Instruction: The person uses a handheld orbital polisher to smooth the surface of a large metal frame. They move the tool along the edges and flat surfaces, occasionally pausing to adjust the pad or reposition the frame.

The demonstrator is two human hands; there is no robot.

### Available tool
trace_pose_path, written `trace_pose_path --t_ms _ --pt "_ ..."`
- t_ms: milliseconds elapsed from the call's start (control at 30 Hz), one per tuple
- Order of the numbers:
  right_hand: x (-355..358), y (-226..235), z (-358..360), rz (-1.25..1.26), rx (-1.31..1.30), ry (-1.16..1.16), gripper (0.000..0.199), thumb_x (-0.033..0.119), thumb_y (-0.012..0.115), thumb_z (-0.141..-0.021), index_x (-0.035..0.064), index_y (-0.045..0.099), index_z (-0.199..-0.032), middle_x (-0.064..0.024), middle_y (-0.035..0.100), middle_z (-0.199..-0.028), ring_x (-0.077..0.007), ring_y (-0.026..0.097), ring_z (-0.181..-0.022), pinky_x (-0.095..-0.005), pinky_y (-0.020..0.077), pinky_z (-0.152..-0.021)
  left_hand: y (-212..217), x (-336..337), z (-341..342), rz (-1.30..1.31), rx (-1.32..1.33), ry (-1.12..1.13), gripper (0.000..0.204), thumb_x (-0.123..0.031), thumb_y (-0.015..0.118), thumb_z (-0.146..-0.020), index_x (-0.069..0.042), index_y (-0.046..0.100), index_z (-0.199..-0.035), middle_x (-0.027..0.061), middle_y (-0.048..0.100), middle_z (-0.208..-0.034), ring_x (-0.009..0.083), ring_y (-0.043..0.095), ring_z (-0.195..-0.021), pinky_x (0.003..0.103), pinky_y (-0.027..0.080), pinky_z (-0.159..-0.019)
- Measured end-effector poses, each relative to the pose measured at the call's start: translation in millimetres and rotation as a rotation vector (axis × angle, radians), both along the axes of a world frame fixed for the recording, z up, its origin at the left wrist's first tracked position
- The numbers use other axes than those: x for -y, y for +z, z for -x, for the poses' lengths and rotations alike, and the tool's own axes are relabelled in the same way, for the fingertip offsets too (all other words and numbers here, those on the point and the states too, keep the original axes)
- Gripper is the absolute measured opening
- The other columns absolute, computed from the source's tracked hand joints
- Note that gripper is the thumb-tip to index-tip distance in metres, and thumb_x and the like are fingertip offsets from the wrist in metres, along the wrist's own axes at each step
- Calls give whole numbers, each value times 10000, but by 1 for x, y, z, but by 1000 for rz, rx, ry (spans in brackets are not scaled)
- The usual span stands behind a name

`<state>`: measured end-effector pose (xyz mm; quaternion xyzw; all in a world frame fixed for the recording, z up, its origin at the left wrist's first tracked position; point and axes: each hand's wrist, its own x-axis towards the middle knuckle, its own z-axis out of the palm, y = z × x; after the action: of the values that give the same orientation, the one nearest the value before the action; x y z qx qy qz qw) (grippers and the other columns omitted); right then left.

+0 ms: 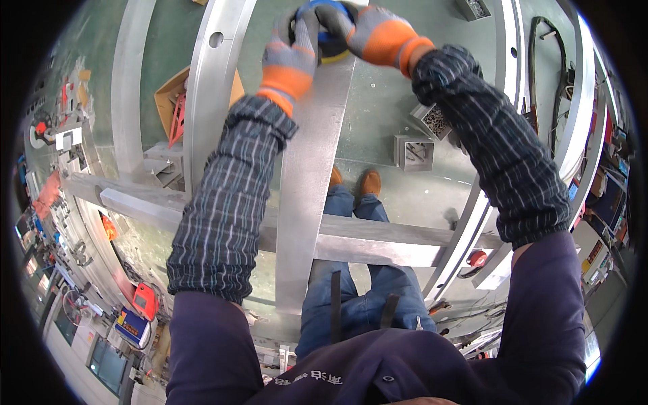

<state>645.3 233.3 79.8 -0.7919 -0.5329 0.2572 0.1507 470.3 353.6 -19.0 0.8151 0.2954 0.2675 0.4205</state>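
A blue-and-black sander [332, 46] with a yellow lower rim rests on the far end of a flat, wide aluminium beam [312, 169]. My left hand [291, 57], in a grey and orange glove, is closed around its left side. On the other side my right hand [383, 37], gloved alike, grips the tool's top and right. Both arms stretch far forward, and the fingers partly hide the tool's body. The beam runs lengthwise toward me and lies over a metal crossbar [378, 243].
More metal rails [217, 74] stand to the left and right. On the floor sit a box of screws [432, 121], a small open box [414, 154] and a cardboard box [169, 101] with a red tool. A red knob [477, 258] is by the right rail. Tools crowd both sides.
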Motion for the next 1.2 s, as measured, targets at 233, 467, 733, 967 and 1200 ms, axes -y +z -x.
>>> trace_pose_path --t_ms 233,467,733,967,1200 --pt "-3 -18 -50 -82 120 -6 475 437 375 -1148 140 600 -1443 -279 745 -1248 -486 708 -1148 -536 562 -987 26 7 -75 129 -142 228 494 -477 575 -1080 -54 751 -1262 343 744 -1140 526 710 -1143 549 575 -927" --pt "-26 -45 -78 -244 492 216 373 297 446 -1114 68 568 -1382 -285 740 -1175 -490 738 -1009 -549 599 -868 19 -37 -102 116 -338 296 430 -442 577 -1091 -101 749 -1287 272 779 -1136 500 728 -1117 502 583 -924" --pt "3 -19 -41 -158 171 20 495 452 395 -1138 96 652 -1368 -298 750 -1189 -483 736 -1055 -547 576 -945 14 8 -59 249 173 52 333 -332 582 -1116 -99 706 -1320 173 770 -1174 310 744 -1099 432 567 -968" --pt "-6 -23 -55 -266 264 34 536 491 401 -1132 90 641 -1395 -312 737 -1228 -496 731 -1066 -543 573 -973 13 -14 -87 202 37 139 339 -303 564 -1137 -58 702 -1326 146 765 -1175 261 728 -1074 414 576 -954" --pt "-9 -10 -35 -204 90 -190 629 599 402 -1112 70 687 -1300 -317 750 -1142 -488 719 -1099 -542 564 -974 21 -12 -65 153 -70 85 335 -310 563 -1138 -81 686 -1349 145 763 -1214 273 738 -1031 400 587 -885"
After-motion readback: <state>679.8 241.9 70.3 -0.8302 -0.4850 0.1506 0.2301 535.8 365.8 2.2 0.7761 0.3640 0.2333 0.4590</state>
